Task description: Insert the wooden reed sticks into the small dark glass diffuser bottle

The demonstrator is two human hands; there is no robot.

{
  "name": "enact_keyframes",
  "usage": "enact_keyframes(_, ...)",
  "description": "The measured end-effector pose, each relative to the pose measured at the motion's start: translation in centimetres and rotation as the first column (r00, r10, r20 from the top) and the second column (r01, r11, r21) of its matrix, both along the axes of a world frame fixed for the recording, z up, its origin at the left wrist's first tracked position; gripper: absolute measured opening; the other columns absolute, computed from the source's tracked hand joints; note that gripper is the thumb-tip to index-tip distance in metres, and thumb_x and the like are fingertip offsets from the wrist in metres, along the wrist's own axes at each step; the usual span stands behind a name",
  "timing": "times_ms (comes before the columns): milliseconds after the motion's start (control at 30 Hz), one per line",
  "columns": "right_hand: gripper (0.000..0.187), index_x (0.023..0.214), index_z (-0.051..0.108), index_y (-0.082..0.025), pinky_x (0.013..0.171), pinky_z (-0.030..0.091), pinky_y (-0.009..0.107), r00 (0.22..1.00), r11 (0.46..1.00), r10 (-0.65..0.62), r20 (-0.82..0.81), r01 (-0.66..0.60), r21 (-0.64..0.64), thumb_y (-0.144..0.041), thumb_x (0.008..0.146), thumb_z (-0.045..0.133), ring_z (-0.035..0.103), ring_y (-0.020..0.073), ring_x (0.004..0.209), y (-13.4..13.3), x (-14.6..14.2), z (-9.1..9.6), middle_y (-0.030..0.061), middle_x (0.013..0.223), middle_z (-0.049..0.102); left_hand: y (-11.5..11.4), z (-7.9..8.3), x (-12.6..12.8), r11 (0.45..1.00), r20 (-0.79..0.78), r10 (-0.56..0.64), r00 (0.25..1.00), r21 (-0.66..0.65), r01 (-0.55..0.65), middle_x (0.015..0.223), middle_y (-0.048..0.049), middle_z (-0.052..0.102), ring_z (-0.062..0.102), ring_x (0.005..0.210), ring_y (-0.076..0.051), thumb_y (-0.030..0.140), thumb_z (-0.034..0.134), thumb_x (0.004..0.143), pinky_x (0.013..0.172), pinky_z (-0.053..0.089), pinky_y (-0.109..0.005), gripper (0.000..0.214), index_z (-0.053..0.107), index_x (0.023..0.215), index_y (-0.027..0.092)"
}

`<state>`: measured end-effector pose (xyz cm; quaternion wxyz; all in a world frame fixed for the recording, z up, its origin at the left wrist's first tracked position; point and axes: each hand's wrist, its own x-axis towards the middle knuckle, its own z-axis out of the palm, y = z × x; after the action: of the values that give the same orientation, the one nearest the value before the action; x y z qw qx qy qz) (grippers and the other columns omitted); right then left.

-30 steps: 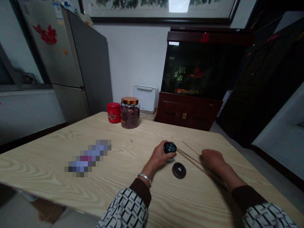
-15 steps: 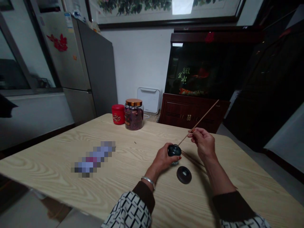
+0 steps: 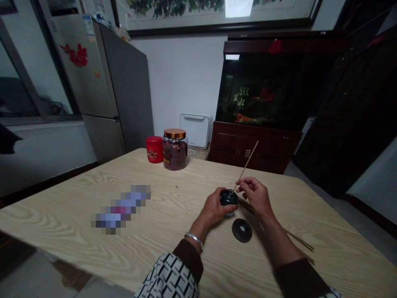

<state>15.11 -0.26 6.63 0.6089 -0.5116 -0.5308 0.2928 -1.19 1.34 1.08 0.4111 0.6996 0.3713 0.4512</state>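
Note:
My left hand is wrapped around a small dark glass bottle that stands on the table. Between the fingertips of my right hand is a thin wooden reed stick. It slants up to the right, its lower end at the mouth of the bottle; how deep it goes in cannot be seen. More thin sticks lie on the table, partly hidden under my right forearm. A round dark lid with a pale centre lies just in front of the bottle.
A clear jar with a copper-coloured lid and a red canister stand at the table's far edge. A blurred-out flat item lies on the left of the wooden table. Behind are a fish tank and a fridge.
My right hand has moved down and left with the stick, closer to the bottle. The stick now stands steeper and its top is lower. My left hand keeps its grip on the bottle.

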Motion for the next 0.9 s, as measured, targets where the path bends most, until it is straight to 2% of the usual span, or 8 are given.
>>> enact_keyframes(67,0.033,0.087,0.062,-0.018,0.052,0.042,0.026,0.994,0.999,-0.018,0.111,0.024,-0.048,-0.05,0.079,0.065,0.063,0.0175,0.064,-0.5,1.6,-0.6,0.0038,0.071,0.068,-0.1,0.2,0.0,1.0,0.003,-0.003,1.0,0.0,0.003,0.105,-0.0083,0.068,0.062,0.096,-0.024,0.035,0.083,0.064,0.084,0.048,-0.033,0.062,0.059,0.118,0.018)
enact_keyframes(133,0.029,0.085,0.064,-0.019,0.059,0.045,0.029,0.945,0.994,-0.054,0.323,0.083,-0.075,-0.048,0.082,0.06,0.063,0.0183,0.066,-1.0,3.9,-1.2,0.0039,0.073,0.068,-0.2,0.3,-0.1,1.0,0.005,-0.005,1.0,-0.006,0.005,0.104,-0.0085,0.068,0.063,0.094,-0.024,0.035,0.083,0.065,0.083,0.048,-0.033,0.061,0.059,0.118,0.017)
enact_keyframes(167,0.025,0.083,0.065,-0.02,0.063,0.045,0.03,0.883,0.988,-0.062,0.465,0.121,-0.099,-0.044,0.082,0.059,0.063,0.0189,0.069,-1.3,5.1,-1.5,0.0043,0.076,0.068,-0.2,0.2,0.0,1.0,0.008,-0.009,1.0,-0.011,0.009,0.103,-0.0085,0.068,0.063,0.094,-0.024,0.035,0.083,0.065,0.082,0.048,-0.033,0.06,0.059,0.117,0.017)
enact_keyframes(267,0.013,0.078,0.07,-0.022,0.07,0.043,0.031,0.585,0.942,0.027,0.811,0.256,-0.216,-0.031,0.078,0.061,0.064,0.0209,0.08,-2.1,7.9,-2.5,0.0064,0.086,0.071,-0.2,0.0,0.0,1.0,0.026,-0.02,0.999,-0.019,0.02,0.103,-0.0083,0.068,0.063,0.094,-0.023,0.035,0.083,0.065,0.083,0.049,-0.033,0.061,0.059,0.118,0.018)
enact_keyframes(333,0.011,0.078,0.072,-0.023,0.069,0.04,0.03,0.44,0.909,0.109,0.891,0.32,-0.269,-0.029,0.076,0.062,0.064,0.0223,0.086,-2.4,8.7,-3.0,0.0073,0.092,0.071,-0.1,-0.1,0.1,1.0,0.032,-0.013,0.999,-0.018,0.014,0.105,-0.0082,0.068,0.063,0.095,-0.023,0.036,0.083,0.065,0.084,0.049,-0.033,0.061,0.059,0.119,0.018)
enact_keyframes(400,0.012,0.08,0.072,-0.024,0.067,0.038,0.03,0.376,0.894,0.153,0.914,0.342,-0.29,-0.026,0.076,0.061,0.064,0.0231,0.087,-2.6,8.6,-3.2,0.0072,0.093,0.072,-0.2,-0.1,0.1,1.0,0.023,-0.001,1.0,-0.018,0.001,0.104,-0.0081,0.068,0.063,0.095,-0.023,0.035,0.083,0.065,0.084,0.049,-0.033,0.061,0.059,0.118,0.018)
enact_keyframes(667,0.014,0.079,0.068,-0.022,0.061,0.032,0.028,0.398,0.864,0.172,0.901,0.379,-0.332,-0.024,0.081,0.054,0.063,0.0199,0.079,-2.2,8.1,-3.4,0.007,0.087,0.071,-0.2,0.0,0.2,1.0,0.044,-0.019,0.999,-0.013,0.019,0.103,-0.0078,0.068,0.063,0.094,-0.023,0.032,0.082,0.066,0.085,0.049,-0.033,0.058,0.059,0.117,0.017)
enact_keyframes(900,0.008,0.078,0.067,-0.023,0.063,0.034,0.027,0.461,0.878,0.219,0.86,0.292,-0.38,-0.027,0.072,0.065,0.061,0.0182,0.077,-1.9,8.7,-3.7,0.0034,0.083,0.07,-0.5,0.6,0.1,0.999,0.027,-0.001,1.0,-0.038,0.002,0.104,-0.0086,0.069,0.063,0.095,-0.024,0.03,0.082,0.065,0.086,0.05,-0.034,0.058,0.06,0.117,0.017)
